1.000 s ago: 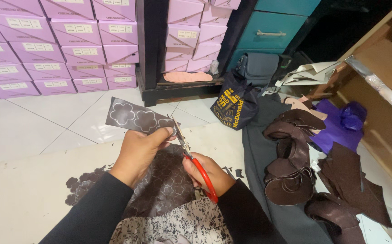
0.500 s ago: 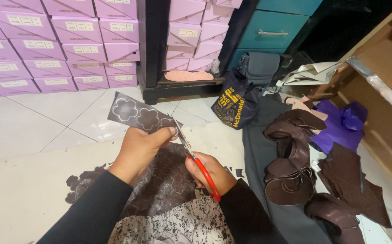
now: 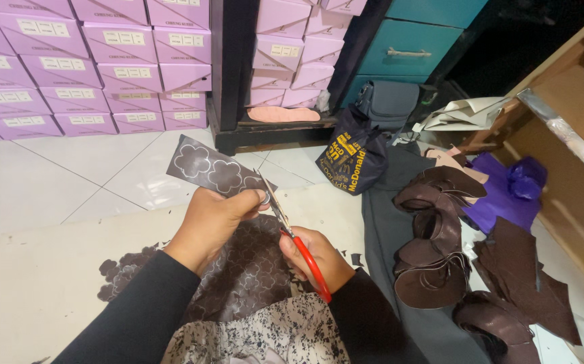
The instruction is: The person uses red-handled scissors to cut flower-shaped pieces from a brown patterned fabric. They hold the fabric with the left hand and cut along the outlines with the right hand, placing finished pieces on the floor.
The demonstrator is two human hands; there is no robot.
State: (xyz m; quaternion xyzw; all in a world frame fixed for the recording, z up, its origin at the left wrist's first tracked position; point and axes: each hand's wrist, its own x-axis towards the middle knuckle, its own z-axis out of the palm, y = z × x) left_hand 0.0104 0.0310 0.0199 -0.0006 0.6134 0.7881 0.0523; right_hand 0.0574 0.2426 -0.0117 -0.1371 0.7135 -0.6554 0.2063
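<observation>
My left hand (image 3: 214, 221) pinches a strip of dark brown material (image 3: 211, 168) printed with pale flower outlines; the strip sticks out up and to the left. My right hand (image 3: 315, 255) grips red-handled scissors (image 3: 292, 237), whose blades point up toward the strip's right end beside my left thumb. More of the same patterned brown sheet (image 3: 245, 280) lies under both hands, over my lap. Both sleeves are black.
Stacked lilac shoe boxes (image 3: 96, 64) line the back wall. A dark bag (image 3: 351, 158) sits by a black shelf. Curled brown leather pieces (image 3: 440, 236) and purple fabric (image 3: 504, 192) lie to the right, next to a wooden frame (image 3: 568, 141). Small brown cut-outs (image 3: 120, 276) rest on the beige mat.
The patterned strip has tilted and shifted slightly up and right with my left hand. The scissors stay at the strip's edge.
</observation>
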